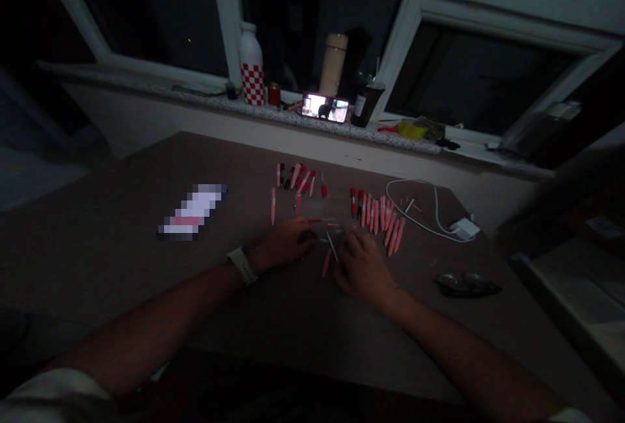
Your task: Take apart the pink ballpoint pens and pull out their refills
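My left hand point(287, 242), with a pale band on its wrist, is curled at the middle of the table. Whatever lies between its fingers is too dark to make out. A thin red-ended stick point(317, 220), like a pen refill, lies just past its fingertips. Across from it my right hand point(364, 267) is closed, and a thin white stick point(332, 245) sticks out at its fingertips. Beneath that, a pink pen barrel point(327, 263) rests on the table between my hands. A few small slender parts lie there too, blurred.
Right of centre lies a row of pink pens point(375, 215); more pink, red and black pens point(303, 179) lie farther back. A white charger point(465, 229) with cable and glasses point(467, 284) are at right, a blurred-out phone point(193, 211) at left. Bottles and a lit phone point(325, 107) line the windowsill.
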Action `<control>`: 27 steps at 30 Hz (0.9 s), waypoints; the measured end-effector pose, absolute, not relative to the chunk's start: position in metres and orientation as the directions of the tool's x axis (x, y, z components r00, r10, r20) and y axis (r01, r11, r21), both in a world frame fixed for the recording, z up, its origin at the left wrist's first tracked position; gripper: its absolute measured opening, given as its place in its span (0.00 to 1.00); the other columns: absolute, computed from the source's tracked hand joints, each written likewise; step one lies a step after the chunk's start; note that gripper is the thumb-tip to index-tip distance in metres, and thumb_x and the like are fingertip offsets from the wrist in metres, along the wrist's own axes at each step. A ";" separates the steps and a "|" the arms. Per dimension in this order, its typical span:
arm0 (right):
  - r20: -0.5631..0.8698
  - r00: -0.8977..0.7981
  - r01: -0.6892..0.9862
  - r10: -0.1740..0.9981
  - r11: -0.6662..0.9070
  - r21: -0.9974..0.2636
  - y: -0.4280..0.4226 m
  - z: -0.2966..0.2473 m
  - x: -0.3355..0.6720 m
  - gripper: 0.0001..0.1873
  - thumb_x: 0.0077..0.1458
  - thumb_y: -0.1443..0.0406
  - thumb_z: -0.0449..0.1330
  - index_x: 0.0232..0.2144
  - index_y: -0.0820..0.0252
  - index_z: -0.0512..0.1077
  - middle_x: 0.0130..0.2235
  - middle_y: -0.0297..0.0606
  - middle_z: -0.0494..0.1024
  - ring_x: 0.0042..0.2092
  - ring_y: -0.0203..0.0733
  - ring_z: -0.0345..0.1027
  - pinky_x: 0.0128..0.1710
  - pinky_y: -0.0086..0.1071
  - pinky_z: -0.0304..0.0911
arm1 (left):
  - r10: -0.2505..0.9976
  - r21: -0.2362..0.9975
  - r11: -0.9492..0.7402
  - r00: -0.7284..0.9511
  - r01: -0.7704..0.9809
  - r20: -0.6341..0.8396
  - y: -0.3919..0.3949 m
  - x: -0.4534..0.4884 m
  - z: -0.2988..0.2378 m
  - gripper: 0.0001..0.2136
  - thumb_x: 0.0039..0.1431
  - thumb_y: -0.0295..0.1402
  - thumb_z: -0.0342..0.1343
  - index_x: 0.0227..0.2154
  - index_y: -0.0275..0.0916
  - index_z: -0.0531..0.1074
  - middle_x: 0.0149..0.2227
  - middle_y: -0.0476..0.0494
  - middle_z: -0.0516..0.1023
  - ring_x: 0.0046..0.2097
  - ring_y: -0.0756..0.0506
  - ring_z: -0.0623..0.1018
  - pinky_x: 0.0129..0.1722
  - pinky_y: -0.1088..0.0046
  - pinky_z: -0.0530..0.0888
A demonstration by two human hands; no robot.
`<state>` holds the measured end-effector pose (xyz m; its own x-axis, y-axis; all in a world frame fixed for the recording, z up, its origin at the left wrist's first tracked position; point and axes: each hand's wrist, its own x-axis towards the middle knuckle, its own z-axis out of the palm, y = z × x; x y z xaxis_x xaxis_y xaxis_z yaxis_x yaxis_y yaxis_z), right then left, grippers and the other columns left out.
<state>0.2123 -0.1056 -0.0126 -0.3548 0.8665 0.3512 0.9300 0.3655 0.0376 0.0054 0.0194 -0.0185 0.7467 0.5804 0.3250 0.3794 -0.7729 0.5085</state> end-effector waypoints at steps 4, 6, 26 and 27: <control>0.439 -0.352 0.923 0.827 0.386 0.013 -0.108 -0.010 0.212 0.11 0.56 0.61 0.60 0.38 0.63 0.76 0.47 0.50 0.73 0.49 0.55 0.59 0.51 0.46 0.61 | 0.589 0.507 -0.769 0.739 0.389 0.325 0.017 0.005 -0.016 0.06 0.62 0.33 0.57 0.40 0.39 0.76 0.43 0.42 0.74 0.43 0.44 0.75 0.43 0.67 0.72; 0.506 -0.339 0.919 0.793 0.395 -0.003 -0.109 -0.008 0.212 0.10 0.57 0.61 0.60 0.36 0.62 0.76 0.45 0.48 0.74 0.48 0.53 0.59 0.49 0.44 0.61 | 0.603 0.511 -0.760 0.729 0.401 0.325 0.016 0.006 -0.015 0.07 0.63 0.33 0.57 0.41 0.38 0.75 0.43 0.42 0.74 0.43 0.44 0.75 0.41 0.68 0.72; 0.000 0.117 0.992 0.993 -0.116 -0.046 0.076 0.061 0.219 0.22 0.64 0.56 0.52 0.48 0.66 0.75 0.49 0.54 0.78 0.49 0.48 0.73 0.43 0.31 0.62 | 0.579 0.497 -0.785 0.723 0.370 0.377 0.018 0.003 -0.019 0.06 0.63 0.31 0.54 0.38 0.37 0.75 0.42 0.42 0.74 0.43 0.44 0.75 0.42 0.69 0.72; -0.031 0.113 0.992 0.993 -0.114 -0.049 0.086 0.059 0.219 0.22 0.63 0.56 0.54 0.47 0.67 0.76 0.48 0.54 0.79 0.49 0.48 0.74 0.42 0.30 0.63 | 0.580 0.496 -0.785 0.719 0.371 0.382 0.018 0.003 -0.019 0.06 0.63 0.30 0.54 0.38 0.37 0.75 0.42 0.42 0.74 0.43 0.44 0.75 0.43 0.69 0.72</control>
